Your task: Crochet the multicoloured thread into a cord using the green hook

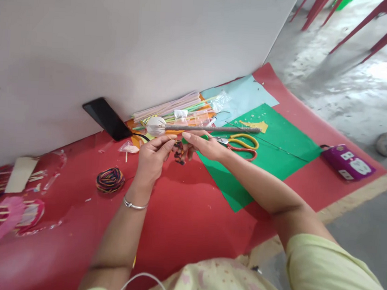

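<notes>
Close together over the red sheet, both hands work at a small bundle of dark multicoloured yarn (179,156). My left hand (153,153) is closed in a pinch at the bundle's left side. From the right, my right hand (205,146) closes around the same yarn, its fingers partly hidden behind it. Something green (194,139) shows at the right fingers; its kind cannot be made out. A coiled ball of multicoloured yarn (110,180) lies left of my left wrist. Just beyond the hands lies a grey stick with a pale, rounded head (156,127).
Scissors with yellow and red handles (243,146) rest on green paper (279,146). A black phone (107,118) leans by the wall. Straws (169,106) lie along the wall. A purple box (348,162) sits at right, pink paper crafts (6,218) at left.
</notes>
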A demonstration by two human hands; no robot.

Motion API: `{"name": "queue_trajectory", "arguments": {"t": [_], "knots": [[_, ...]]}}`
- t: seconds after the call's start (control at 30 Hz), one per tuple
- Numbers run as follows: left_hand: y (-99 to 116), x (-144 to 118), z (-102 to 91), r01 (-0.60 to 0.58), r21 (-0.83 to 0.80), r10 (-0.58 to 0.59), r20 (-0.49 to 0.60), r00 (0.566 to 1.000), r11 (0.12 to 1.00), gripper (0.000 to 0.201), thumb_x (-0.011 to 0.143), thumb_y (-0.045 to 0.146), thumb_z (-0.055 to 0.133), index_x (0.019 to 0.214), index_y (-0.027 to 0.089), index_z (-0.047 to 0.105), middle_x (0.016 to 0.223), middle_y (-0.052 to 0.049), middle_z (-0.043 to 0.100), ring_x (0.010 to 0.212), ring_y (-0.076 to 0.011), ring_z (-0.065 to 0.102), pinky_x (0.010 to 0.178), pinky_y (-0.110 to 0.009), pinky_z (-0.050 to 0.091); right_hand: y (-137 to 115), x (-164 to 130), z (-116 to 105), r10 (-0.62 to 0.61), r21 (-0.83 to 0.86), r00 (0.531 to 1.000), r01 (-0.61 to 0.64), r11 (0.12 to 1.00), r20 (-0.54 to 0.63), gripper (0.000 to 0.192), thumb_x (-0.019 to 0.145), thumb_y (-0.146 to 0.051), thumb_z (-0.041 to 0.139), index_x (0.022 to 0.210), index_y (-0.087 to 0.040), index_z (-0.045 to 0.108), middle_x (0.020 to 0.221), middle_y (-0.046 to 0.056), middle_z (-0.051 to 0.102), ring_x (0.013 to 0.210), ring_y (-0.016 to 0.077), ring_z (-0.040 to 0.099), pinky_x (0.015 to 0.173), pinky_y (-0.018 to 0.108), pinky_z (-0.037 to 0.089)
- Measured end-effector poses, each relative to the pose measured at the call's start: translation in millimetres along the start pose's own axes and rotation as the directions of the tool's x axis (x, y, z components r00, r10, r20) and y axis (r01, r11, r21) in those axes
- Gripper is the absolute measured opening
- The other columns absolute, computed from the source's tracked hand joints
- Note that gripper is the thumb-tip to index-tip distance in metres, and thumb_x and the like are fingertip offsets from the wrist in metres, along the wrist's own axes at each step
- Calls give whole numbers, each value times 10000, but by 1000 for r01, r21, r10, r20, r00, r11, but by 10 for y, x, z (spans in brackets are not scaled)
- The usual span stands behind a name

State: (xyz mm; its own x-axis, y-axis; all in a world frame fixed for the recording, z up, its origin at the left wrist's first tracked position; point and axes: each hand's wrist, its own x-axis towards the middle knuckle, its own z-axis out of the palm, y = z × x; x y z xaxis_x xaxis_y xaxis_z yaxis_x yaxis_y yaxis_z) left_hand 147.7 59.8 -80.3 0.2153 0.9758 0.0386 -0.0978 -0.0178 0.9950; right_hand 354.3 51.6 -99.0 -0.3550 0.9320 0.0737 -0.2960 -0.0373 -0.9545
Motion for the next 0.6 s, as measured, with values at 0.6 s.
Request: {"name": "queue_trajectory", "arguments": {"t": [0.6], "knots": [[87, -69, 254, 47, -325, -134, -249, 959, 944, 310, 619, 200, 942, 924, 186, 887, 796, 20, 761, 519, -31, 425, 470, -192, 269, 187, -159, 425, -415, -347, 865, 311, 885, -282, 607, 1127, -757, 593, 894, -208, 708, 843, 44, 758, 768, 163, 730, 759, 299, 638]]}}
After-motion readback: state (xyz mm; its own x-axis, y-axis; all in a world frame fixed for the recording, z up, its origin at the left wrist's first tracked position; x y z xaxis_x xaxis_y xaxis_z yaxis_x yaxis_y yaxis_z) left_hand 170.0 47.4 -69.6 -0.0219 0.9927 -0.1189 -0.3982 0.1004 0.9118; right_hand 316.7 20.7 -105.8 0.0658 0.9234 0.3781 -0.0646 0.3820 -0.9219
